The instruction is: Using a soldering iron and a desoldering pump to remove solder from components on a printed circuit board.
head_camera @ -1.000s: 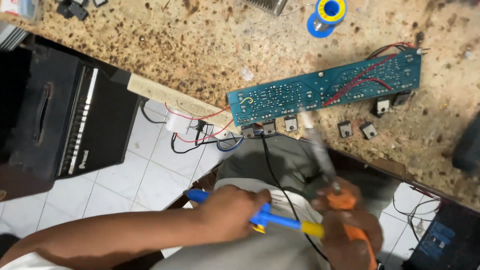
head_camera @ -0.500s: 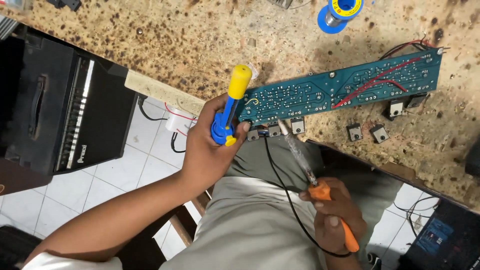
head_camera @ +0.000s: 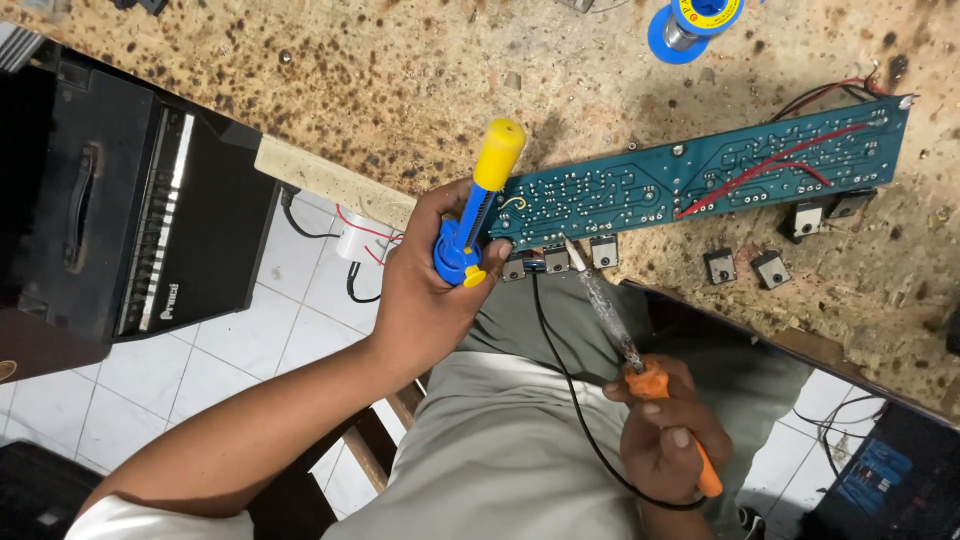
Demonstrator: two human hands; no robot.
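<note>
Where the speckled surface (head_camera: 330, 80) meets its near edge lies a long blue circuit board (head_camera: 700, 180), solder side up, which serves as landmark for all items below.

Item: left hand (head_camera: 425, 290), at the board's left end, fingers wrapped around a blue desoldering pump (head_camera: 470, 225) with a yellow plunger (plunger pointing up and away from the person), the pump's lower end just beside the board's corner.

Item: right hand (head_camera: 665, 440), below the board and over the lap, fingers closed on the orange handle of a soldering iron (head_camera: 620, 335); its tip reaches the board's lower edge among the small transistors (head_camera: 555, 260) hanging there.

Item: red wires (head_camera: 770, 165), across the board's right half.

Item: blue solder spool (head_camera: 690, 25), above the board.

Item: black amplifier cabinet (head_camera: 110, 210), well left of the board, on the tiled floor (head_camera: 290, 330).
</note>
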